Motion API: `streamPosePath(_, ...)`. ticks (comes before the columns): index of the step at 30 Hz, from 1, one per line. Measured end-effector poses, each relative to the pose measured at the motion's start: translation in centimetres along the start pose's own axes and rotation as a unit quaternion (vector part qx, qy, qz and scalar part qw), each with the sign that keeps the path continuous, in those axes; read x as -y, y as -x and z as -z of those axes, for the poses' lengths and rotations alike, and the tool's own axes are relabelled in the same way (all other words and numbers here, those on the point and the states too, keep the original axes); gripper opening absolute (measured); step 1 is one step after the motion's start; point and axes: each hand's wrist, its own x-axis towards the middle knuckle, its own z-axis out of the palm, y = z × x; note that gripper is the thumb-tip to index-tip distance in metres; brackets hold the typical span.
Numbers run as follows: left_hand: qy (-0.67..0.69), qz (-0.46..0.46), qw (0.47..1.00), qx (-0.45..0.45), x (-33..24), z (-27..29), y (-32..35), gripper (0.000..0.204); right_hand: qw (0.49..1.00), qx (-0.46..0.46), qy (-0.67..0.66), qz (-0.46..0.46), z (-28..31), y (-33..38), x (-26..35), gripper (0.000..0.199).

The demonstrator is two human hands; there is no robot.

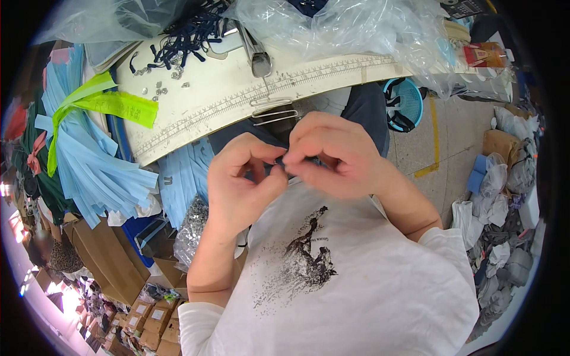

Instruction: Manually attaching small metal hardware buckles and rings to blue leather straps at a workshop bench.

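Close together in front of my chest, just off the table's near edge, both hands are pinched with fingertips almost meeting. My left hand [244,181] and my right hand [335,155] seem to share a small dark piece [281,161], mostly covered by the fingers; its kind cannot be made out. Beyond them a bent wire rack [274,113] sticks out from the table edge, below a metal clamp-like fitting [261,63]. Farther back on the white table [214,98] lies a heap of dark blue cord loops [187,34], with several small silvery metal pieces [160,92] nearby.
Ruler markings run along the table's curved near edge. Clear plastic bags [350,29] cover its back. At left hang light blue fabric strips [89,148], tied with a neon green band [133,108]. A blue basket [405,105] stands right of the table; cardboard boxes [155,320] fill the lower left.
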Motion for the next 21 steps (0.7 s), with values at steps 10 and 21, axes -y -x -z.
streamPosePath(10, -0.050, -0.005, 0.999, -0.016, -0.2, -0.2, 0.0, 0.018, 0.997, -0.051, -0.011, -0.064, -0.2, 0.0, -0.4, 0.016)
streamPosePath(21, -0.001, -0.020, 0.999, -0.041, 0.7, -0.3, 0.5, 0.020, 0.983, -0.043, -0.084, -0.155, -0.1, 0.2, -0.9, 0.019)
